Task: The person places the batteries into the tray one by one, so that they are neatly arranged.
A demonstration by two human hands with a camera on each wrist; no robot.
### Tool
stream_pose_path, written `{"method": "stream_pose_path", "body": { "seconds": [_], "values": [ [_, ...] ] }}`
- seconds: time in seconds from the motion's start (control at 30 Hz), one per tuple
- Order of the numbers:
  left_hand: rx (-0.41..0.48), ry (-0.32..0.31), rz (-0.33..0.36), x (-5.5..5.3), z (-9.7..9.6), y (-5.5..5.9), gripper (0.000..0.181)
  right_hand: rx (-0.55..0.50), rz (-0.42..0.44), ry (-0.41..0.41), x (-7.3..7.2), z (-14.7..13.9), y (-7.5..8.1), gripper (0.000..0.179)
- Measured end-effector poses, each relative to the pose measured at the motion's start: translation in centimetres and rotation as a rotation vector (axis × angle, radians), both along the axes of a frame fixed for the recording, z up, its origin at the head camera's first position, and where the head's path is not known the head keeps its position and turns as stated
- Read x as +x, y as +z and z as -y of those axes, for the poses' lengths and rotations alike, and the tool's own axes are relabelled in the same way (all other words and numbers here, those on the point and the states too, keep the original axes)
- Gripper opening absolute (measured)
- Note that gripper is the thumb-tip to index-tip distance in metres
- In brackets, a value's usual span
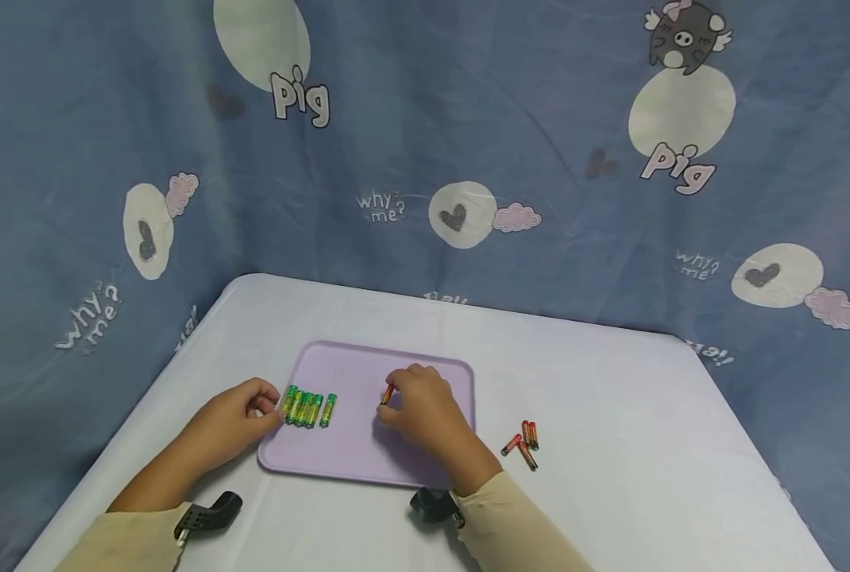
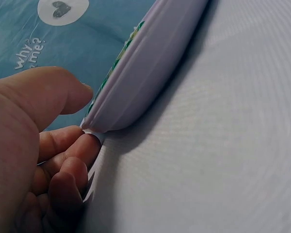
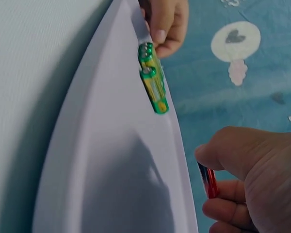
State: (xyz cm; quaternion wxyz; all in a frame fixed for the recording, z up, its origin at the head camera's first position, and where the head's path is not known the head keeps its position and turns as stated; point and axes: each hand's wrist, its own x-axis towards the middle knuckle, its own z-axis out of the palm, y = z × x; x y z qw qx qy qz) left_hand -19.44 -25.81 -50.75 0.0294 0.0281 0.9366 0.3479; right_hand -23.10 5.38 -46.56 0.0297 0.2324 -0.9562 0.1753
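A small red-and-black battery (image 3: 210, 183) is pinched upright between the thumb and fingers of my right hand (image 1: 425, 409), over the right half of a lilac tray (image 1: 368, 453). Several green-and-yellow batteries (image 1: 299, 407) stand side by side along the tray's left edge, and one more green battery (image 1: 328, 411) lies a small gap to their right. My left hand (image 1: 235, 417) rests at the tray's left rim with its fingers loosely bent. Its thumb tip is close beside the leftmost green battery.
Several red batteries (image 1: 526, 453) lie in a loose cluster on the white tabletop (image 1: 632, 445), right of the tray. A blue printed curtain (image 1: 561, 230) hangs behind the table. A black wrist mount (image 1: 214, 515) sits at my left sleeve, another (image 1: 432, 506) at the right.
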Motion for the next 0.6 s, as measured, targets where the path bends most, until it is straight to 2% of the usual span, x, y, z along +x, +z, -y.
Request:
{"method": "stream_pose_path", "body": {
  "seconds": [0.37, 0.6],
  "values": [
    [0.009, 0.009, -0.009, 0.4, -0.3, 0.3, 0.029, 0.077, -0.005, 0.021, 0.2, 2.7, 0.1, 0.035],
    [0.005, 0.016, -0.013, 0.3, -0.2, 0.2, 0.028, 0.112, 0.052, 0.014, 0.2, 4.2, -0.4, 0.02]
  ]
}}
